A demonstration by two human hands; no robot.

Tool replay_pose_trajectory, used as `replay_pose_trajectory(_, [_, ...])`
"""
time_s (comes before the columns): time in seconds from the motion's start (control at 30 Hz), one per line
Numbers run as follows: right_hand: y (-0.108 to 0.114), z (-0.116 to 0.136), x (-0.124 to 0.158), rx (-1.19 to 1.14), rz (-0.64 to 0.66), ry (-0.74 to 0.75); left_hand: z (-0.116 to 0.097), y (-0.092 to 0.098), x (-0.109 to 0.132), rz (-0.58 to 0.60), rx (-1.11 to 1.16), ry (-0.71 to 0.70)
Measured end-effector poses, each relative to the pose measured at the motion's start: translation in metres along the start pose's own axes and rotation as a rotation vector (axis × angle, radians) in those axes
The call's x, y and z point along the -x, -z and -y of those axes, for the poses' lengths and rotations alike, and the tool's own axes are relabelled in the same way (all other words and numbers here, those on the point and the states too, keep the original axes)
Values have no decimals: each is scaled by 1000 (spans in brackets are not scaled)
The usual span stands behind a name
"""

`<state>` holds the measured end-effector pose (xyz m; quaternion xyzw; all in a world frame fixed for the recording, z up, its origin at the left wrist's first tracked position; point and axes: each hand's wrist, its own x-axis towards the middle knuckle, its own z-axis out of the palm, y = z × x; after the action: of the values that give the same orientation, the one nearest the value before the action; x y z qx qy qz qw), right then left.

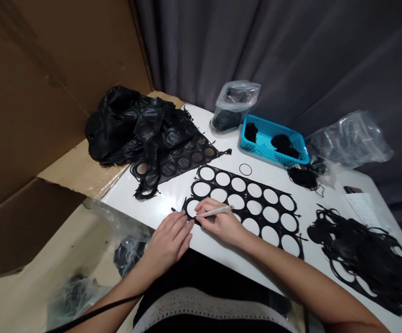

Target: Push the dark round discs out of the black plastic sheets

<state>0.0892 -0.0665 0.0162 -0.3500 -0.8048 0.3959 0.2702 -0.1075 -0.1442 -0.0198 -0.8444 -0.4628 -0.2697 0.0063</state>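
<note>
A black rubber sheet with rows of round holes lies flat on the white table in front of me. My right hand grips a slim white pen-like tool, its tip down at the sheet's near-left corner hole. Beside it, my left hand lies with outstretched fingers at that same corner, fingertips touching the sheet's edge. Just beyond the sheet, one thin black ring rests on the table.
Black perforated sheets are heaped at the back left. Behind stand a clear bag and a blue basket holding black rings. Black scrap piles up at right, near a paper. Cardboard walls the left side.
</note>
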Motion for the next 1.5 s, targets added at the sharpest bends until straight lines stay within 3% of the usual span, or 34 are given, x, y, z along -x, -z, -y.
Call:
replay_pose_trajectory(0.17, [3, -3, -4, 392, 123, 272, 1, 0, -3, -4, -2, -33])
replay_pose_trajectory(0.23, [21, -14, -16, 451, -21, 204, 1, 0, -3, -8, -7, -32])
replay_pose_trajectory(0.33, [58, -33, -29, 386, -401, -43, 2, 2, -4, -14, -4, -35])
replay_pose_trajectory(0.4, [77, -37, -26, 283, -461, -159, 1, 5, -5, -18, 4, -25])
replay_pose_trajectory(0.5, [80, -29, -4, 112, -272, -231, -5, 6, -11, -34, 6, 16])
replay_pose_trajectory(0.63, [53, -11, 28, -30, -52, -278, -21, -5, -21, 31, 44, -77])
replay_pose_trajectory(0.8, [32, -5, 41, -57, -36, -228, -29, -20, -20, 103, 34, -118])
replay_pose_trajectory(1.3, [30, -7, 41, 7, -48, -125, -26, -17, -21, 116, 45, -162])
replay_pose_trajectory(1.5, [17, -11, 53, 319, -14, 128, -26, -16, -21, 119, 34, -174])
